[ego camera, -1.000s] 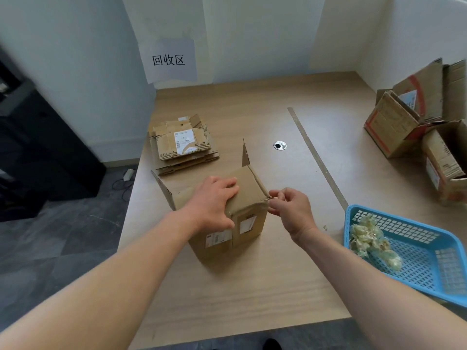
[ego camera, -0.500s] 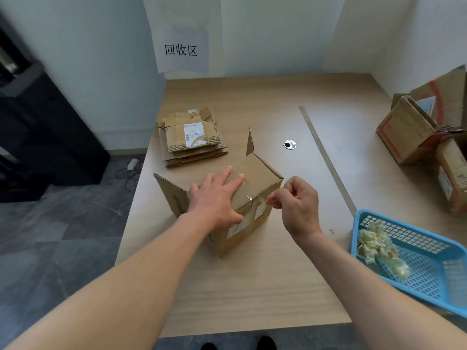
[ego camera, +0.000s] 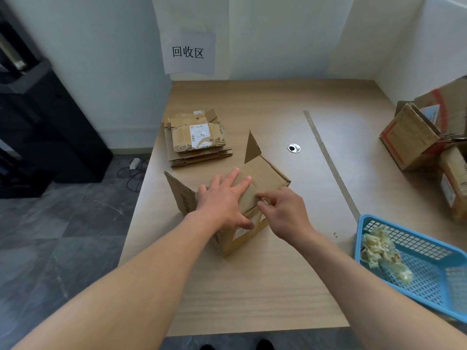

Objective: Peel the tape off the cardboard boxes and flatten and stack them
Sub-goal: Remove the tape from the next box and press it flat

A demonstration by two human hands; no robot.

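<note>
Pressing down on the cardboard box [ego camera: 267, 173], the left hand [ego camera: 222, 200] lies flat across its closed top. The fingers are straight and spread, and the thumb reaches over the near edge onto the front face. It grasps nothing.

The right hand [ego camera: 285, 213] sits just beside it at the near edge of the box top, fingers curled. Thumb and forefinger are pinched together on a small shiny bit of tape [ego camera: 264, 202]. Too little of it shows to tell how much has lifted from the cardboard.

The box stands upright in the middle of the wooden table [ego camera: 252, 286], turned so one corner points toward the person. Two flaps are open: one sticks up at the back and one angles out to the left. A white label shows on the front face below the left hand.

Behind the box and to the left, near the table's edge, lies a stack of flattened boxes [ego camera: 197, 140], with a white label on the top one. Several unflattened boxes [ego camera: 409, 137] are grouped at the right side of the table, well apart from the hands. A blue basket [ego camera: 429, 281] sits at the near right corner and holds a wad of peeled tape [ego camera: 381, 253]. A round metal cable hole [ego camera: 294, 148] is set in the tabletop behind the box. A paper sign [ego camera: 188, 53] with three Chinese characters hangs on the wall.
</note>
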